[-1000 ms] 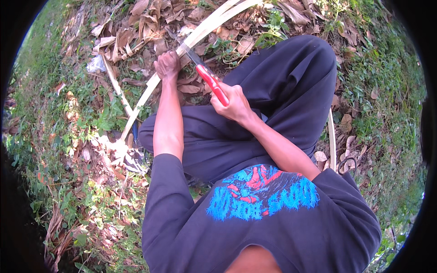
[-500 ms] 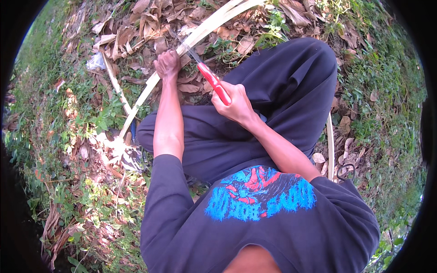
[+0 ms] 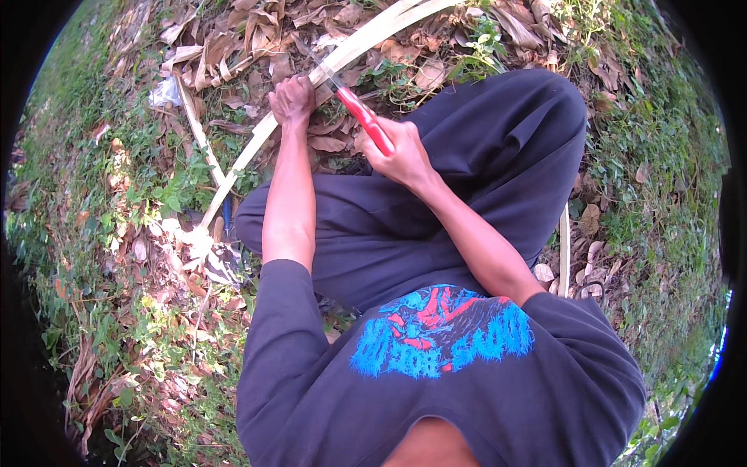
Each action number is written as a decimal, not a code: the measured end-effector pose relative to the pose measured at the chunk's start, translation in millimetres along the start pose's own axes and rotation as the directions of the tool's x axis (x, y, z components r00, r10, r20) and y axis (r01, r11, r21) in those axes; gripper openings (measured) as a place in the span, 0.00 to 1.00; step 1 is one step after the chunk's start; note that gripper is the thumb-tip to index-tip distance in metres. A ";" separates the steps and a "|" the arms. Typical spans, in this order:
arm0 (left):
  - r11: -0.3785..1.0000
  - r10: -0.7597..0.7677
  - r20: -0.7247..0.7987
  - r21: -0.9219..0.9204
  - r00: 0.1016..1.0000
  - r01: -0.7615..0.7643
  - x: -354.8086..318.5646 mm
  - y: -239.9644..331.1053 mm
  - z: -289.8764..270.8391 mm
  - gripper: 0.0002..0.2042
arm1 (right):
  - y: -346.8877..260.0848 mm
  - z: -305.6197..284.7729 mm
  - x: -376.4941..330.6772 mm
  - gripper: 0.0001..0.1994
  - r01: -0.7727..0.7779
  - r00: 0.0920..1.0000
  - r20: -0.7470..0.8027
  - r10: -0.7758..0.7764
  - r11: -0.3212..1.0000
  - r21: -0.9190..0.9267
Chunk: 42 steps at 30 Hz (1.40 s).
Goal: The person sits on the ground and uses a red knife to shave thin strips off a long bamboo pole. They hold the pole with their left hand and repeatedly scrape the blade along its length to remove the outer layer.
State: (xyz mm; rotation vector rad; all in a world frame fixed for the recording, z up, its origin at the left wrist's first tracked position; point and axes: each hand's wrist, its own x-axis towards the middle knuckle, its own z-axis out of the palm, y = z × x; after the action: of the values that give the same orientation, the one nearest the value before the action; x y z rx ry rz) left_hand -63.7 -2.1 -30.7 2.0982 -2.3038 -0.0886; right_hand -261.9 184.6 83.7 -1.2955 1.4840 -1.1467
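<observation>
A long, pale strip of wood or bamboo runs aslant in front of me, from lower left to the top of the view. My left hand is closed round it, with the fingers mostly hidden. My right hand grips a red-handled tool with a narrow metal blade. The blade lies across the strip just right of my left fist, its tip beyond the far side. Whether it is a saw or a knife, I cannot tell.
My folded legs in dark trousers lie under my forearms. A second pale strip meets the first at left; another lies at right. Dry leaves, green weeds and a clear plastic scrap cover the ground.
My right hand and the red-handled tool have shifted slightly up and away from me along the blade's line. My left hand keeps its hold on the strip.
</observation>
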 end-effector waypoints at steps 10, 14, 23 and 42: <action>0.947 0.224 -0.143 0.266 0.964 -0.181 -2.7 -20.6 28.0 0.13 | 3.1 -7.2 -40.2 0.06 -0.015 0.999 -0.031 0.018 0.997 0.077; 0.958 0.232 -0.070 0.187 0.970 -0.216 5.4 -0.8 8.6 0.21 | 9.0 1.6 24.6 0.11 -0.028 0.999 -0.018 0.027 0.999 -0.038; 0.988 0.144 -0.074 0.065 0.987 -0.139 3.3 -9.0 16.2 0.20 | 8.4 -7.5 -43.4 0.06 0.025 0.999 -0.040 -0.024 0.999 0.027; 0.996 0.031 -0.082 -0.083 0.996 -0.038 -2.4 4.4 -1.0 0.18 | 16.6 4.3 -5.7 0.07 0.080 0.996 -0.028 -0.081 0.996 -0.042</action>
State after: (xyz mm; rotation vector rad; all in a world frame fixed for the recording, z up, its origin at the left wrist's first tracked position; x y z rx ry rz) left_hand -67.8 0.6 -29.4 1.9842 -2.2476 -0.0963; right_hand -260.9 190.6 66.7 -1.3829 1.4958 -1.1973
